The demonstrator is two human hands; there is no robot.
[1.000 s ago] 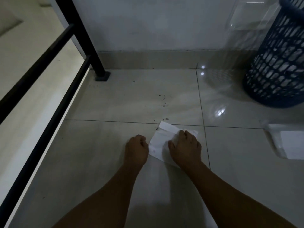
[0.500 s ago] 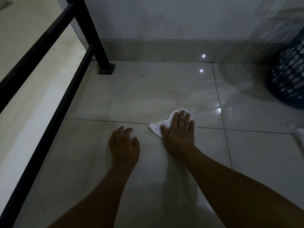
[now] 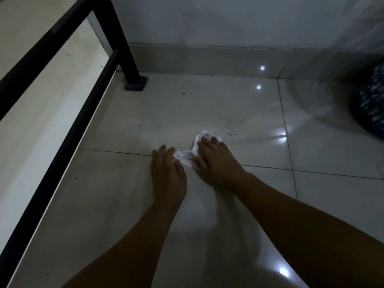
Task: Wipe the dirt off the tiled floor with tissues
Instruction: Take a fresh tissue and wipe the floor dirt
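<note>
Glossy pale tiled floor [image 3: 207, 104] fills mid-frame; right hand [image 3: 216, 161] presses flat on a crumpled white tissue [image 3: 187, 155], left hand [image 3: 166, 175] flat, fingers spread, touching its edge. Dark dirt specks [image 3: 229, 126] just beyond; black railing [image 3: 68, 125] left, blue perforated basket [image 3: 372, 109] right.

Right hand [image 3: 216, 161] hides most of the tissue [image 3: 188, 156].

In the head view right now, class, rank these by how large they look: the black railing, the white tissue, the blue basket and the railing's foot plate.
1. black railing
2. blue basket, though the frame edge cuts it off
3. white tissue, partly hidden under the right hand
4. foot plate

The tissue and plate look close; nearness favours the tissue.
</note>
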